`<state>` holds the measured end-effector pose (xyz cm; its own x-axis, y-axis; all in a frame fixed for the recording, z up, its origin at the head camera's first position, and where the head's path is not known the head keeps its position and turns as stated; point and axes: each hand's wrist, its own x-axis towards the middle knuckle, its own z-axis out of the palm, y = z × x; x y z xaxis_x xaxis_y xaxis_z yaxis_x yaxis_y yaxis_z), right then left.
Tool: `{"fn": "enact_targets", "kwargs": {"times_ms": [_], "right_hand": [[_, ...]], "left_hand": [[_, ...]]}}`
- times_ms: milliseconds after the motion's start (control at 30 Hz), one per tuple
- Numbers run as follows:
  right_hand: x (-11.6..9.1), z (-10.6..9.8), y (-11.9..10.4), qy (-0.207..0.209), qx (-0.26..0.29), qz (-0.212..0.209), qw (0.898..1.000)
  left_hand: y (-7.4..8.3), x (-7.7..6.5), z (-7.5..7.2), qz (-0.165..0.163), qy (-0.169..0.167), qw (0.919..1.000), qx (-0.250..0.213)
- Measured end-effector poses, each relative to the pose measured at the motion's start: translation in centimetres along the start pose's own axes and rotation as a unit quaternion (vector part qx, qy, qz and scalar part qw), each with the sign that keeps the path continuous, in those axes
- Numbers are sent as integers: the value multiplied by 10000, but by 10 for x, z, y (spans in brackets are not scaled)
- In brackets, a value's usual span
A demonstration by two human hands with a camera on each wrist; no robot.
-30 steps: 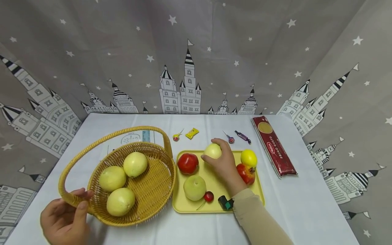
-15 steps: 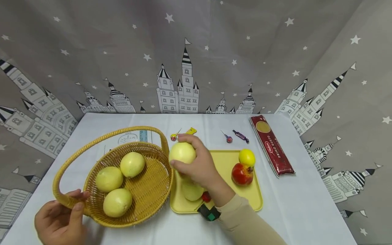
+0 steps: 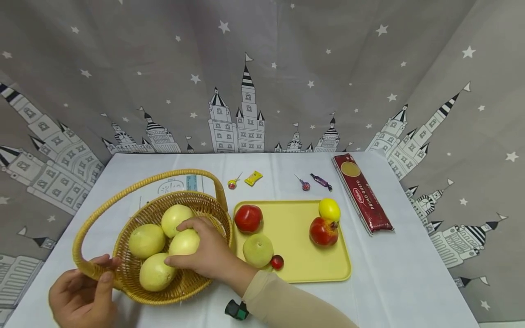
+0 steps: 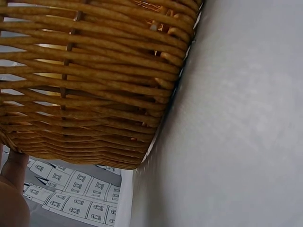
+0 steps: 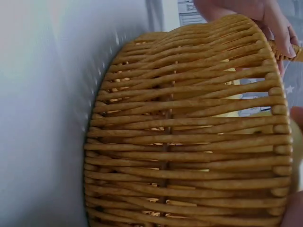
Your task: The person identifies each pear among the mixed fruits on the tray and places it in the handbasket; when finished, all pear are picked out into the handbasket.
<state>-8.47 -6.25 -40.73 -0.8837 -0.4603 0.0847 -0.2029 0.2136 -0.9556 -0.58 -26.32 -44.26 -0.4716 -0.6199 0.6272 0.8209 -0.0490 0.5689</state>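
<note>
A wicker basket with a tall arched handle stands on the left of the table, holding several round pale yellow-green fruits. At the left foot of its handle, my left hand grips the basket between thumb and fingers. My right hand is inside the basket, thumb and fingers around another pale yellow fruit, close against the others. Both wrist views show mainly the basket's woven side; in the right wrist view the left hand appears beyond the rim.
To the right lies a yellow tray with a red apple, a green fruit, a cherry, a pomegranate and a lemon. Behind are lollipops, wrapped candies and a red pasta packet.
My right hand has lifted the pale yellow fruit from the tray and carried it left and down into the basket. My left hand keeps its hold on the basket handle.
</note>
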Motion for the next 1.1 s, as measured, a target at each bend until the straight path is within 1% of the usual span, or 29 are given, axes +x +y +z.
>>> {"fn": "enact_targets", "kwargs": {"times_ms": [100, 167, 233, 300, 400, 467, 600, 733, 767, 833, 900, 1000, 1067, 1100], "right_hand": [[4, 7, 5, 2, -160, 217, 9996], [8, 9, 6, -63, -95, 478, 9988], [11, 12, 7, -155, -56, 755, 9970], [13, 15, 8, -263, -133, 982, 9947], [14, 17, 9, -343, -343, 1018, 9936], [14, 17, 9, -379, -562, 936, 9933], [13, 16, 8, -371, -724, 840, 9931], [13, 16, 9, -331, -661, 747, 9945], [12, 15, 9, -307, -585, 698, 9954], [12, 15, 10, -238, -302, 549, 9978], [9, 12, 9, -141, 233, 365, 9990], [2, 5, 7, 19, 1116, -126, 9937], [-6, -4, 6, 144, 1377, -545, 9889], [-11, -9, 7, 216, 1336, -765, 9878]], "left_hand": [[0, 0, -1, 27, -62, 9997, -245], [-1, 0, 0, 3, -76, 9994, -327], [1, -1, 0, -48, -95, 9997, -217], [3, -2, -1, -71, -107, 9999, -23], [4, -3, -1, -102, -132, 9998, 66], [5, -3, -1, -123, -128, 9997, 172], [6, -3, 0, -152, -102, 9994, 287], [7, -4, -1, -188, -116, 9992, 323], [7, -4, 0, -206, -114, 9989, 404], [7, -4, 0, -221, -97, 9988, 425], [6, -4, 0, -195, -80, 9989, 410], [5, -3, 0, -99, -49, 9993, 371], [4, -2, 0, -25, -37, 9996, 295], [4, -2, 0, -20, -30, 9996, 286]]}}
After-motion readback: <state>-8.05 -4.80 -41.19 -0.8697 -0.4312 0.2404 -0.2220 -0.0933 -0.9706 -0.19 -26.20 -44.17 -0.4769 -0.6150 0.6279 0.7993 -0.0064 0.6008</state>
